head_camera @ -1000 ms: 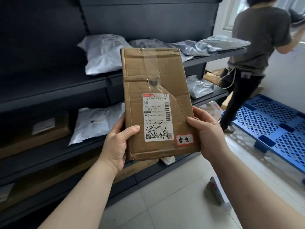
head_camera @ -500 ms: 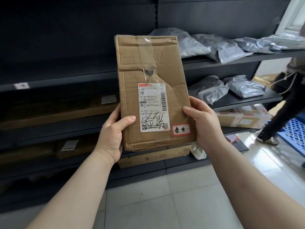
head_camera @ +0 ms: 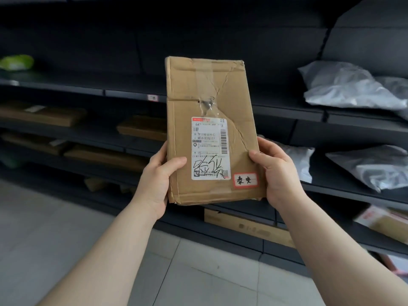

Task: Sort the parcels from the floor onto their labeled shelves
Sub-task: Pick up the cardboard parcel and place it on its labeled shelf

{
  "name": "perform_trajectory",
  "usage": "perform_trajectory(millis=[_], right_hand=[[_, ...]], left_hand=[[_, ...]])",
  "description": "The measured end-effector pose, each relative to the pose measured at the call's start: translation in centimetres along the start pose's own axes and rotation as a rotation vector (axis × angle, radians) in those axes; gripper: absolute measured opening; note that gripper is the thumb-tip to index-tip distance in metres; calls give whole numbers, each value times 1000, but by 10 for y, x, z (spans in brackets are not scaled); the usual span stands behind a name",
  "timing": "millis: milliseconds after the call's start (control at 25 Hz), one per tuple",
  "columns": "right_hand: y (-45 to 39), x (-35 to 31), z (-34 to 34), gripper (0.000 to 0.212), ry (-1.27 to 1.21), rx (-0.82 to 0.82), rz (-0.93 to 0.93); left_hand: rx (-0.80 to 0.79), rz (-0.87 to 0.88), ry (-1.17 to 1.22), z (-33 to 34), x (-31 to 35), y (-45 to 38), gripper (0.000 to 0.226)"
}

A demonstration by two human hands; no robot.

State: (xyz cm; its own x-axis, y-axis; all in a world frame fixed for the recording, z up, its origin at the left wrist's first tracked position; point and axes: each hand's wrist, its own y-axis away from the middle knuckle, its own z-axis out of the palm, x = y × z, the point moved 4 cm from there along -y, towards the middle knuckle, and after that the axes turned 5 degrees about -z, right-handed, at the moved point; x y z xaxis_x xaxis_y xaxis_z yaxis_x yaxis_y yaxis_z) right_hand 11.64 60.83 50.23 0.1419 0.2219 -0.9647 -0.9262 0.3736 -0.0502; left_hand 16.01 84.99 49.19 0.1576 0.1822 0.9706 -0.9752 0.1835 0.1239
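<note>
Far out at nine o'clock, flat cardboard parcels (head_camera: 44,115) lie on the dark shelves (head_camera: 123,92), and a small tag (head_camera: 152,97) sits on a shelf edge at about ten o'clock from the box I carry; it is too blurred for me to read. My left hand (head_camera: 157,180) is closed on the lower left edge of the cardboard box (head_camera: 209,102), thumb across the front, fingers behind. The box stands upright in front of me, above the floor (head_camera: 198,272), with its shipping label (head_camera: 209,149) and the small red-bordered sticker (head_camera: 245,180) facing me. My right hand (head_camera: 278,173) grips the lower right edge, thumb just above the sticker. To do this step well, I think I should keep both stickers uncovered, read the red one, and match it to a shelf tag before I commit. At three o'clock lie grey mailer bags (head_camera: 351,87), likely another group. The box is dented, so I should support it from below.
</note>
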Motion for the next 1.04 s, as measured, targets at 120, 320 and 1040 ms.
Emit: perform_trajectory(millis=[120, 320, 1040], right_hand=[[-6, 5, 21, 33, 14, -62, 26], [-10, 18, 63, 33, 43, -197, 75], [-24, 75, 305, 35, 86, -391, 121]], left_hand=[[89, 16, -28, -16, 5, 14, 50], [234, 43, -26, -48, 12, 38, 36], [461, 63, 5, -258, 68, 28, 30]])
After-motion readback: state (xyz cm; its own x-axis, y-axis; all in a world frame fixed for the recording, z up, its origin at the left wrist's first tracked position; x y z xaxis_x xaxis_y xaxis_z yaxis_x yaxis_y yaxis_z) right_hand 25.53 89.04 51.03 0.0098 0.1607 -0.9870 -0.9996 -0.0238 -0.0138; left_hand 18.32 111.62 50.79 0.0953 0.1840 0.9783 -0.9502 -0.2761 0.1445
